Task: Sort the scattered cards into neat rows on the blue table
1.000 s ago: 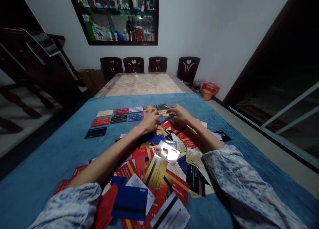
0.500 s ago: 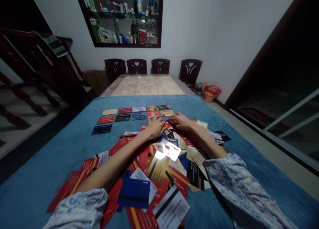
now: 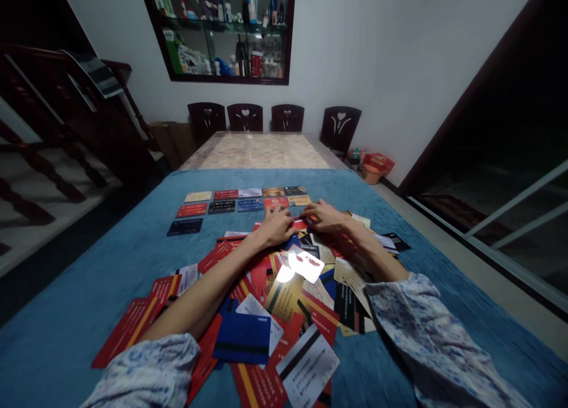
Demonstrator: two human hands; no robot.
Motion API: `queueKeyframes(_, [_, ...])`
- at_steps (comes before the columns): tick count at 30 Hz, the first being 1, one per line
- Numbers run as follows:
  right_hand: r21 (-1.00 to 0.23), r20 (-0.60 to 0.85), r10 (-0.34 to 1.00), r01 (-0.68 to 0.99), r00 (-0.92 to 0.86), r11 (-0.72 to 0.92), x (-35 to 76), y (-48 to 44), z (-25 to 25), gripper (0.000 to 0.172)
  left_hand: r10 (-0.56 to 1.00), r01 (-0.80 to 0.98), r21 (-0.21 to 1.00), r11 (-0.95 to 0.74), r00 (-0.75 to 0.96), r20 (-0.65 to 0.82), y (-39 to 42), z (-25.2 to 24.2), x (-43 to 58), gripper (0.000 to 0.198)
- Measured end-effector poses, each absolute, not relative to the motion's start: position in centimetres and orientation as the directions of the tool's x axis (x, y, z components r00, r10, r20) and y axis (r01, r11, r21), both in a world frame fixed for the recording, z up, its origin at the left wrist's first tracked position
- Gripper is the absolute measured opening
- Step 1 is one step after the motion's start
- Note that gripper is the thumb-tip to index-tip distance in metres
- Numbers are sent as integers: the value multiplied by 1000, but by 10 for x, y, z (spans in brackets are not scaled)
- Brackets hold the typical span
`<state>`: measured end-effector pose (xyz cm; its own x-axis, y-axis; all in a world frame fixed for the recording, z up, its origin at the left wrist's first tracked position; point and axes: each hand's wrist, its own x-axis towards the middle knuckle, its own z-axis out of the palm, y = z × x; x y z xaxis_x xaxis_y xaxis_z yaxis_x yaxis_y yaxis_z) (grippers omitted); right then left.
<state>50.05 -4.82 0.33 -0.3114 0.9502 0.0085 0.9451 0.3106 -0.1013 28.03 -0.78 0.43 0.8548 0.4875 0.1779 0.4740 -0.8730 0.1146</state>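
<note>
A heap of loose bank cards [image 3: 284, 298] in red, gold, blue, white and black lies on a blue cloth, many with magnetic stripes showing. At its far edge my left hand [image 3: 277, 225] is bent down with fingers curled, at the left side of a red bank card [image 3: 300, 224]. My right hand [image 3: 325, 217] closes its fingers at that card's right side. The fingertips are partly hidden. Beyond my left hand, cards lie in rows, among them a red card [image 3: 192, 210], a blue card [image 3: 250, 205] and a dark card [image 3: 185, 227].
The blue cloth [image 3: 128, 242] covers the near part of a long table, with a bare marble-patterned top [image 3: 266, 150] beyond. Dark wooden chairs [image 3: 287, 119] stand at the far end. A glass-shelved cabinet [image 3: 222, 32] is set in the wall.
The view has shifted slightly, so the cards and cloth appear a little further right. Both hands stay together at the heap's far edge, with small finger movements only.
</note>
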Motion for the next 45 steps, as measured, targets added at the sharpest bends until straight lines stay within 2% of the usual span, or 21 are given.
queueKeyframes(5, [-143,30,941,930,-337,338,497,-49,7,46,410,408,54,-911,889,204,-5,6,276,30])
queueKeyframes(9, [-207,67,913,890,-402,407,497,-51,13,38,362,364,36,-931,901,238,-4,7,273,31])
queueKeyframes(18, [-334,150,932,870,-331,363,503,-62,31,24,274,289,28,-957,868,415,1,1,274,33])
queueKeyframes(22, [-377,244,922,847,-300,376,501,-62,32,24,286,282,83,-956,826,486,8,0,275,35])
queueKeyframes(26, [-380,290,913,841,-288,386,497,-59,28,25,357,300,194,-934,768,532,15,-2,274,22])
queueKeyframes(29, [-377,307,918,854,-252,360,495,-58,25,26,406,314,259,-914,737,540,18,-3,273,27])
queueKeyframes(38, [-466,175,964,846,-199,259,497,-60,18,31,458,315,341,-886,717,525,21,-2,272,28])
queueKeyframes(45, [-571,149,977,794,-151,210,493,-66,18,23,489,341,357,-869,695,527,20,0,272,26])
